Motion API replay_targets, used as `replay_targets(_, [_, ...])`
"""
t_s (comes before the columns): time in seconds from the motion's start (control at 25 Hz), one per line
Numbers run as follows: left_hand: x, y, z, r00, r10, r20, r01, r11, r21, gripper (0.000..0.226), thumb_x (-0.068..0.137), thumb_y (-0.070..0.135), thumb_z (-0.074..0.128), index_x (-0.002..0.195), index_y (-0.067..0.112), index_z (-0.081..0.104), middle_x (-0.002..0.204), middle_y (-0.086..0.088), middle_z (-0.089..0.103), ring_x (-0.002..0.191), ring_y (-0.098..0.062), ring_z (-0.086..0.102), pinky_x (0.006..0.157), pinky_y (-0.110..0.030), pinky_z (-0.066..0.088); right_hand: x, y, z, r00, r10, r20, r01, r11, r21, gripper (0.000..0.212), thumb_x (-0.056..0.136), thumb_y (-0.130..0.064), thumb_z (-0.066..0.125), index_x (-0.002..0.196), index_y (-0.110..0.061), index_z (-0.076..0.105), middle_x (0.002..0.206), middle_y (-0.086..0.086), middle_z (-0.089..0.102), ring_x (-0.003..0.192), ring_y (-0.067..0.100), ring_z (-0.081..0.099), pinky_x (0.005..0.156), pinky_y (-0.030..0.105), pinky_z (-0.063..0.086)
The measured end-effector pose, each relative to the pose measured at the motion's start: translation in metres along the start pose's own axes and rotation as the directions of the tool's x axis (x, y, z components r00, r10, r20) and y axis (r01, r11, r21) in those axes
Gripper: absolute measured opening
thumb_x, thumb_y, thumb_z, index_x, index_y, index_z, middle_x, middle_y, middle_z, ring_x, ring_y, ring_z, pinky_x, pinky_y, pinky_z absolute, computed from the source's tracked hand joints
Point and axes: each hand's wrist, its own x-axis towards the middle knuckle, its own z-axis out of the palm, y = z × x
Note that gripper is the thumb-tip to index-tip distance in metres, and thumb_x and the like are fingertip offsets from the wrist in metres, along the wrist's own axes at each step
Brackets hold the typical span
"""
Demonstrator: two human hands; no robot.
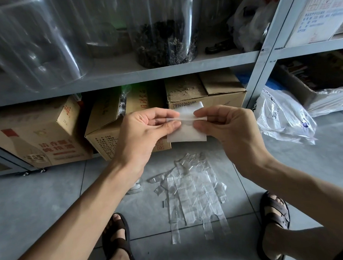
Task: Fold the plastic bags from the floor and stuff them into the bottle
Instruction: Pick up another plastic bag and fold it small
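Nearest, between the sandals, there's the pile of clear plastic bags lying flat on the floor tiles, handles pointing toward the feet. By the look of it, those are yet to be folded.

Above them, up in mid-air, is the folded bag, a small whitish rectangle. The left hand pinches its left edge and the right hand pinches its right edge. Each thumb and its fingertips sit right on a horizontal crease across the middle. So both grips are closed on that one bag and nothing else.

My two cents for this step: thin film like this probably springs back open. I'd slide the thumbs along the crease to push the air out before folding again. Don't release one pinch until the other hand has the new fold trapped. I'd go for a narrow strip or tight roll rather than a square, since it has to get into a bottle.

Further back there are cardboard boxes under the grey shelf and a crumpled white bag on the floor to the right. Up on the shelf is a jar of dark dried stuff, and far left a big clear container. That might be the bottle, but it's too blurred to tell.
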Motion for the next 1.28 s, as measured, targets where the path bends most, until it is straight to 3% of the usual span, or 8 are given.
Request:
replay_targets(0.24, [0.0,-0.001,0.002,0.998,0.036,-0.046,-0.034,0.999,0.031,0.015,0.075,0.001,0.079,0.089,0.007,0.077,0.077,0.001,0.077,0.07,-0.004,0.069,0.064,-0.013,0.052,0.0,-0.002,0.002,1.0,0.009,-0.017,-0.009,1.0,0.003,0.017,0.078,0.001,0.078,0.089,-0.013,0.077,0.075,0.0,0.075,0.069,0.008,0.069,0.064,0.019,0.054])
replay_targets(0.44, [0.0,-0.003,0.001,0.985,0.161,-0.066,-0.145,0.97,0.195,0.012,0.077,0.007,0.082,0.088,0.012,0.079,0.081,0.004,0.078,0.073,-0.006,0.072,0.069,-0.014,0.053,0.001,-0.002,0.001,0.999,0.007,-0.033,-0.008,1.0,-0.027,0.017,0.077,-0.002,0.08,0.087,-0.016,0.078,0.075,0.002,0.075,0.07,0.011,0.069,0.067,0.023,0.056])
replay_targets(0.68, [0.001,-0.005,0.0,0.972,0.213,-0.101,-0.172,0.934,0.313,0.009,0.076,0.014,0.084,0.079,0.021,0.078,0.077,0.01,0.076,0.073,-0.001,0.067,0.07,-0.016,0.051,0.004,0.0,0.0,0.999,-0.016,-0.034,0.012,0.994,-0.113,0.016,0.078,-0.006,0.081,0.085,-0.021,0.079,0.073,-0.003,0.075,0.068,0.009,0.069,0.067,0.023,0.056])
replay_targets(0.8, [0.0,-0.005,0.001,0.956,0.283,-0.076,-0.227,0.879,0.42,0.012,0.076,0.012,0.083,0.077,0.02,0.075,0.092,0.011,0.068,0.08,0.004,0.061,0.073,-0.012,0.047,0.003,0.001,-0.001,0.999,-0.044,-0.029,0.037,0.978,-0.205,0.016,0.079,-0.011,0.081,0.081,-0.027,0.078,0.072,-0.009,0.074,0.066,0.003,0.066,0.065,0.018,0.052])
replay_targets(0.92, [0.003,-0.007,0.002,0.97,0.243,-0.027,-0.212,0.892,0.399,0.011,0.081,0.01,0.08,0.079,0.018,0.072,0.108,0.009,0.07,0.095,-0.001,0.067,0.084,-0.026,0.056,0.006,0.003,-0.005,0.996,-0.083,-0.033,0.07,0.953,-0.294,0.017,0.078,-0.015,0.082,0.077,-0.031,0.076,0.088,-0.015,0.066,0.079,-0.002,0.061,0.069,0.017,0.051])
replay_targets(1.04, [0.001,-0.007,0.003,0.987,0.16,0.006,-0.152,0.929,0.336,0.01,0.087,0.011,0.075,0.081,0.016,0.068,0.09,0.005,0.075,0.085,-0.005,0.069,0.076,-0.022,0.054,0.01,0.004,-0.008,0.998,-0.056,0.014,0.058,0.955,-0.291,0.013,0.081,-0.017,0.08,0.079,-0.029,0.075,0.104,-0.015,0.069,0.097,0.004,0.065,0.081,0.032,0.057])
replay_targets(1.12, [-0.001,-0.006,0.004,0.988,0.152,0.003,-0.144,0.932,0.333,0.009,0.089,0.014,0.073,0.082,0.017,0.068,0.076,0.003,0.074,0.073,-0.007,0.066,0.067,-0.022,0.048,0.01,0.004,-0.007,0.998,-0.024,0.058,0.036,0.974,-0.225,0.014,0.085,-0.013,0.076,0.081,-0.026,0.074,0.093,-0.009,0.075,0.088,0.009,0.069,0.08,0.036,0.057])
replay_targets(1.28, [0.002,-0.004,0.004,0.989,0.14,-0.037,-0.123,0.948,0.292,0.01,0.088,0.013,0.074,0.081,0.019,0.069,0.074,0.001,0.075,0.072,-0.016,0.069,0.066,-0.022,0.051,0.009,0.002,-0.009,0.998,0.008,0.063,0.002,0.988,-0.157,0.012,0.09,-0.013,0.071,0.084,-0.022,0.075,0.081,-0.002,0.075,0.077,0.011,0.067,0.081,0.034,0.056])
